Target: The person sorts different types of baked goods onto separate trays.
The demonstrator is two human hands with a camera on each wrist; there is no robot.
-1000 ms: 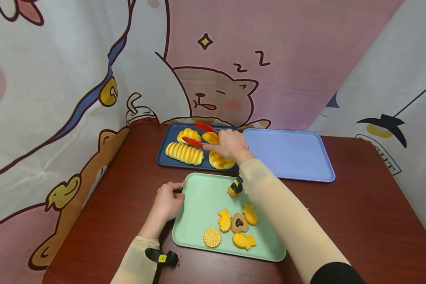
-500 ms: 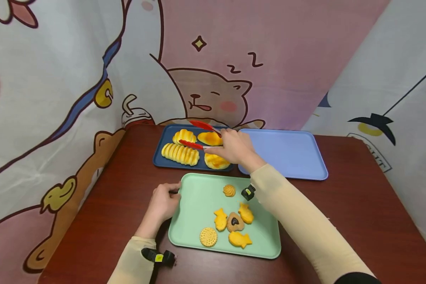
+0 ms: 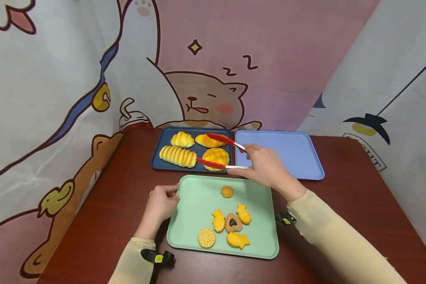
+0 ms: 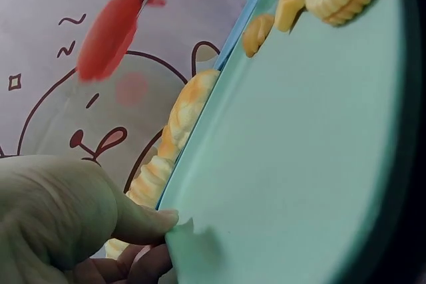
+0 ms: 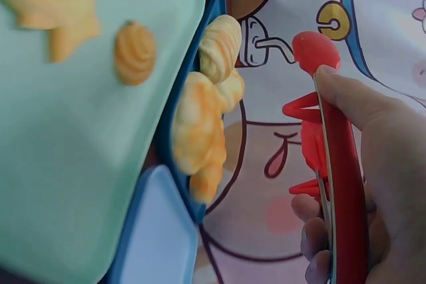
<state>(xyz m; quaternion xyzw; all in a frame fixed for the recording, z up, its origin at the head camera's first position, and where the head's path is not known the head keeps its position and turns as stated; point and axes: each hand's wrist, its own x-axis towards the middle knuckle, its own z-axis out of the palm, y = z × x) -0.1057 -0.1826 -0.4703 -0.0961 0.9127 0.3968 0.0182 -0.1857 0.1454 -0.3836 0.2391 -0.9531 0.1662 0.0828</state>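
Breads (image 3: 178, 156) occupy the navy tray (image 3: 164, 138) beside the blue tray (image 3: 294, 154), cookies (image 3: 238, 240) the green tray (image 3: 193, 205); left hand (image 3: 161, 203) pinches the latter's edge; right hand (image 3: 268, 166), curled, grips spread tongs (image 3: 214, 164) above the breads.

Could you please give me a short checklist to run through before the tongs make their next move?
1. Tongs secure in the right hand: ok, gripped.
2. Tongs spread and unloaded: ok, arms apart with no bread between the tips.
3. Green tray steadied: ok, the left hand pinches its edge.
4. Breads within the navy tray: ok, all four lie inside it.
5. Navy tray held steady: not ok, neither hand is on it.
6. Tongs lined up with one particular bread: cannot tell; in the head view the tips overlap more than one.
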